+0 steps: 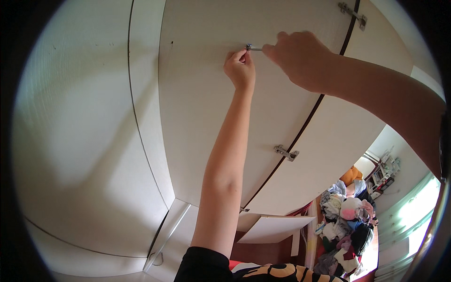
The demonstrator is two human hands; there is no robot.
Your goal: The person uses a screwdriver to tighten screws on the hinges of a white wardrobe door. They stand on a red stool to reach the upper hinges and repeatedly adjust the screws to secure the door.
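Raised high against a white cabinet panel (197,122), my left hand (239,69) pinches a small metal fitting (249,46) between thumb and fingertips. My right hand (300,58) is closed in a fist just right of it, around a screwdriver. Only its thin metal shaft (256,49) shows, pointing left and meeting the fitting; the handle is hidden inside the fist. Whether the fitting touches the panel I cannot tell. A small dark hole (172,43) marks the panel to the left of both hands.
Metal hinges (286,152) bridge the dark gap at the panel's right side, another hinge (353,16) sitting higher up. A loose white board (277,229) leans below. Clothes and plush toys lie in a pile (347,225) at lower right, near a pale green curtain (404,225).
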